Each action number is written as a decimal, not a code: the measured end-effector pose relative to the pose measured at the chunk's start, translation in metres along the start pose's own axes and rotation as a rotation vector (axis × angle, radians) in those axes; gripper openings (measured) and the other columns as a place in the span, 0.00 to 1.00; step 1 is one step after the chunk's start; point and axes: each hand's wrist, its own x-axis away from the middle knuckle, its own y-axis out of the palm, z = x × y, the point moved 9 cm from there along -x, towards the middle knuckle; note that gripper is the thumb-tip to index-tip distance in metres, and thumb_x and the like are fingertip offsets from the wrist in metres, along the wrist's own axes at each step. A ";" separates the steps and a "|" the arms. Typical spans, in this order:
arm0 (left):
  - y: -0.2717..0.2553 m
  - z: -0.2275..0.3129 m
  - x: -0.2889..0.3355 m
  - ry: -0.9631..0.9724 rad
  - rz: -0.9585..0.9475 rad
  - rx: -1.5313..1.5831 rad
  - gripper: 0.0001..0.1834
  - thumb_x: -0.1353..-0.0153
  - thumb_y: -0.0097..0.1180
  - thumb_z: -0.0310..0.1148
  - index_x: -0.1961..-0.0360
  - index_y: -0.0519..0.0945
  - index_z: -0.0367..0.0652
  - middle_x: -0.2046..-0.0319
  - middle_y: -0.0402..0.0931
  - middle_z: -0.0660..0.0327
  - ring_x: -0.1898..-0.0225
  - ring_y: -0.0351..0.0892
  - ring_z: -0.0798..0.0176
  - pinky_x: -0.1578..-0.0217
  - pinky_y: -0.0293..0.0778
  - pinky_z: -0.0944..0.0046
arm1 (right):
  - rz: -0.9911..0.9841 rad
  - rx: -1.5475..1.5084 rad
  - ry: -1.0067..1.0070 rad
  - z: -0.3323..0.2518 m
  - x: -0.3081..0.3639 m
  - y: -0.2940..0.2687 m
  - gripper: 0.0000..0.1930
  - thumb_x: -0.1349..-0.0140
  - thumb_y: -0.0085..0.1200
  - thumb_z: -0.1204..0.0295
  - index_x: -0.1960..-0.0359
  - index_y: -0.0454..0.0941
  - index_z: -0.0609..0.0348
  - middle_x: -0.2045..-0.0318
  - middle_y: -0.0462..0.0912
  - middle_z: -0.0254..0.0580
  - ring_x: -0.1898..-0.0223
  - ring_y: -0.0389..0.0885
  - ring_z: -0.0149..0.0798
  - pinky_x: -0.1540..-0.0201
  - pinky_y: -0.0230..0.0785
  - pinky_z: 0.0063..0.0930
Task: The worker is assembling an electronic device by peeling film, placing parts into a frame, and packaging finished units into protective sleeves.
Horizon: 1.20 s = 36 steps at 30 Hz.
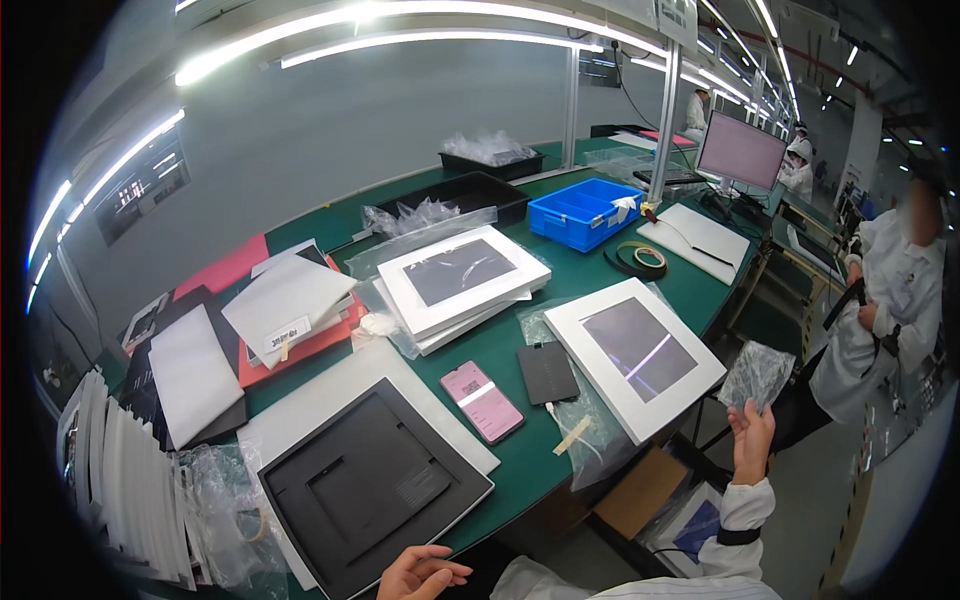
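Observation:
My right hand (752, 440), held out past the table's right edge, pinches a crumpled clear plastic bag (757, 376). Near the front edge, my left hand (420, 573) is empty, its fingers loosely bent and apart. It is beside the lower edge of a black-backed panel (370, 490), which lies on a white foam sheet (425, 405). A white-framed display (640, 355) rests on clear plastic wrap at the right, nearest to my right hand. Between the two panels are a pink-screened phone (482, 402) and a black power bank (547, 374) with a white cable plug.
White frames (462, 275) are stacked behind the phone. Beyond them are a blue divided bin (585, 213), black trays (455, 198) and tape rolls (640, 260). Foam sleeves (195, 375) and upright white panels (125, 480) crowd the left. A person (880, 310) stands at the right.

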 end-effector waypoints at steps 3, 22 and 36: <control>-0.005 -0.002 -0.003 -0.051 0.009 0.001 0.14 0.37 0.53 0.23 0.51 0.70 0.33 0.62 0.79 0.41 0.57 0.81 0.54 0.52 0.75 0.58 | -0.209 0.078 0.059 -0.005 0.001 0.050 0.30 0.36 0.51 0.71 0.38 0.51 0.74 0.66 0.77 0.42 0.72 0.80 0.33 0.71 0.73 0.21; -0.148 0.037 0.102 0.300 0.800 0.066 0.23 0.33 0.50 0.34 0.41 0.63 0.36 0.60 0.78 0.53 0.65 0.77 0.66 0.62 0.74 0.69 | -1.299 -0.091 0.420 0.066 0.237 0.437 0.15 0.33 0.47 0.71 0.48 0.70 0.68 0.59 0.81 0.40 0.64 0.82 0.29 0.63 0.78 0.25; -0.195 0.069 0.113 0.154 1.340 -0.092 0.24 0.34 0.52 0.37 0.41 0.64 0.40 0.61 0.77 0.58 0.65 0.77 0.67 0.62 0.72 0.67 | -0.458 0.805 -0.578 0.126 -0.104 0.664 0.16 0.44 0.51 0.70 0.55 0.79 0.62 0.65 0.83 0.56 0.64 0.83 0.53 0.57 0.72 0.42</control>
